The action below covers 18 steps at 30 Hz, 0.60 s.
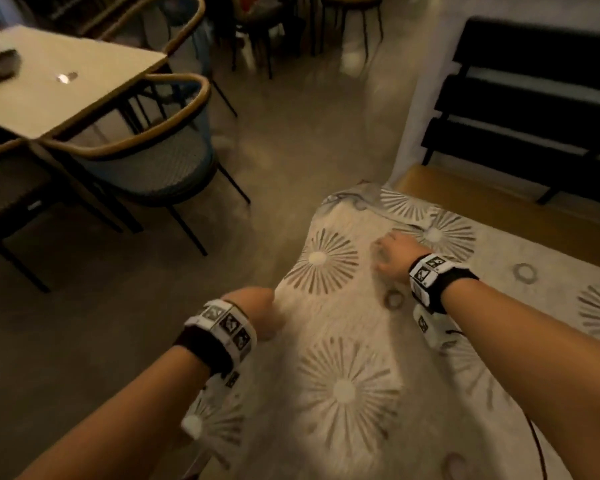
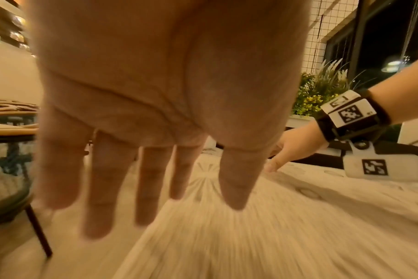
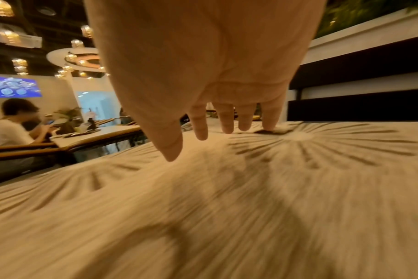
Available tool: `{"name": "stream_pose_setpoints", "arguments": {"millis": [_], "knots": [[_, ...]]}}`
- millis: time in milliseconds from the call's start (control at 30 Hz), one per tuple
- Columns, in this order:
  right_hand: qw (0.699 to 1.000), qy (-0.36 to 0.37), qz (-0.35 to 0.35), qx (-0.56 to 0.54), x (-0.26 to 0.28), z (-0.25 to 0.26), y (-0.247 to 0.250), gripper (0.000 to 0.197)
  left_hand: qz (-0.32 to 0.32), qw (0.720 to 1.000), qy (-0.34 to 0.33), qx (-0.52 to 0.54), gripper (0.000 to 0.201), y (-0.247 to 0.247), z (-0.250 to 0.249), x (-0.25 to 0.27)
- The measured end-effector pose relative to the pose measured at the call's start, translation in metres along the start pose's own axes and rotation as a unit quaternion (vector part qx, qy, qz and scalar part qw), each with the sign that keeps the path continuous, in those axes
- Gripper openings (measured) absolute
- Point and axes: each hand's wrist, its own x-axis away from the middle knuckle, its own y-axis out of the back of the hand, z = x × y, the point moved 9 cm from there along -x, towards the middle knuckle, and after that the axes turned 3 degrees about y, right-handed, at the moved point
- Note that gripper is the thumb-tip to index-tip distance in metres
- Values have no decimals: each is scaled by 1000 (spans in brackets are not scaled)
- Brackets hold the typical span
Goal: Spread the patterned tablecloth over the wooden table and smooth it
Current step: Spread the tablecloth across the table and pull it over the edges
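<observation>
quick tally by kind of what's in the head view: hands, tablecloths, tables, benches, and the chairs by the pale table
hands: 2, left hand and right hand
tablecloths: 1, the patterned tablecloth
tables: 2, the wooden table under the cloth and the pale table
benches: 1, the black bench
chairs by the pale table: 3
total: 9

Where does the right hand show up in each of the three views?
Head: right hand right of centre, on the tablecloth.
Left wrist: at the right, fingers reaching down to the cloth, beyond the left hand.
Right wrist: top centre, fingertips on the cloth.
Shared landmark: the cloth's sunburst print.
</observation>
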Motion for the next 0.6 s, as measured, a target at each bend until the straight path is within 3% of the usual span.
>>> {"name": "stream_pose_setpoints", "arguments": {"millis": [67,167,300,467,600], "knots": [[999,-18,-30,-10,-8,-29,22,46,-45,997,-31,54,51,39,-34,-28],[997,-54,-45,-27,-24,-67,40,60,-90,986,-68,123,47,81,-76,-72],[997,-63,-17,-38,-38,-95,30,81,-84,992,-83,37,60,105,-117,-129],[998,-59,-15,-1,-48,-98,34,69,-85,994,-55,27,76,132,-118,-199],[997,-74,-11,22,-61,-96,43,51,-114,979,-45,161,60,157,-117,-233]]}}
